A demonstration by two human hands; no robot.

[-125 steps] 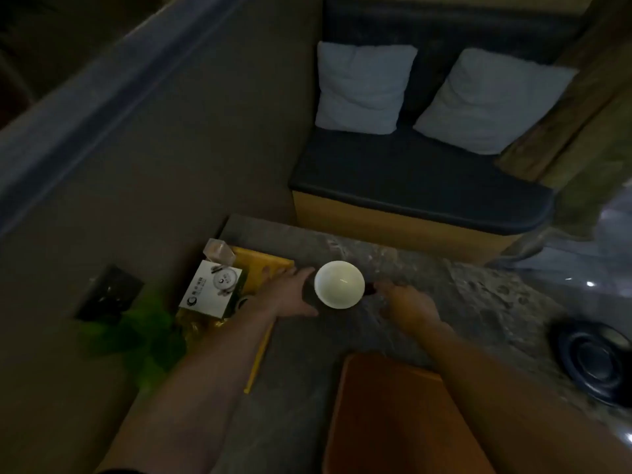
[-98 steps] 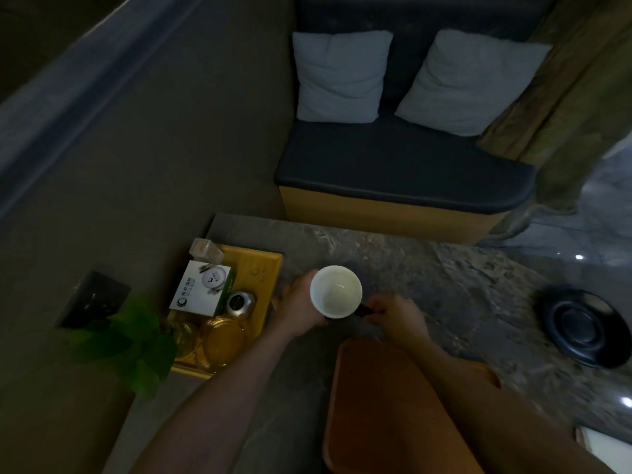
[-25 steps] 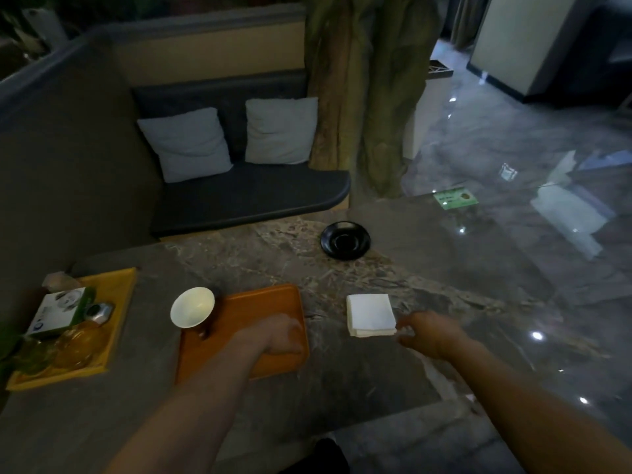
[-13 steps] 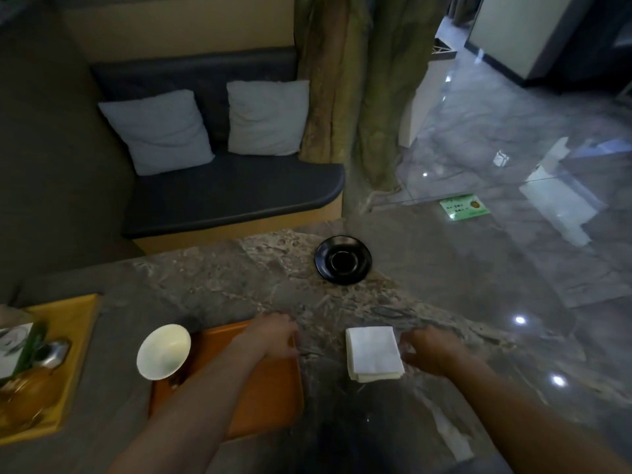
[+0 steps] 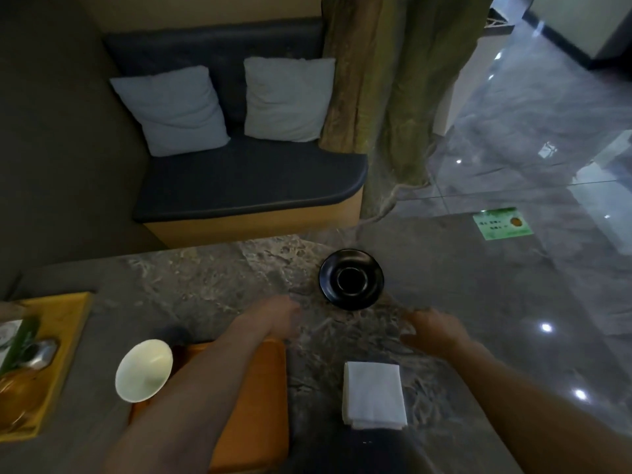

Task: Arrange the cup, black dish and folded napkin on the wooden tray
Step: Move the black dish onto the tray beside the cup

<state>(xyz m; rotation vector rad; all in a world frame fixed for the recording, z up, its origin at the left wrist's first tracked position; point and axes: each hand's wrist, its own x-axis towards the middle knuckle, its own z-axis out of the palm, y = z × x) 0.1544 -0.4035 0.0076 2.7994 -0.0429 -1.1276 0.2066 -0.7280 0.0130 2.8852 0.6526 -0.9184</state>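
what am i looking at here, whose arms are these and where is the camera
The camera is worn on a person's head and looks forward and down, so the two bare arms coming in from the bottom are that person's own. There is no machine. The left hand and right hand both hover over a stone table, and neither holds anything. On the table lie a wooden tray, partly hidden under the left arm, a white cup at the tray's left end, a folded napkin to its right, and a black dish farther back, between the two hands. A yellow tray with small items sits at the far left. Behind the table is a bench with two cushions.
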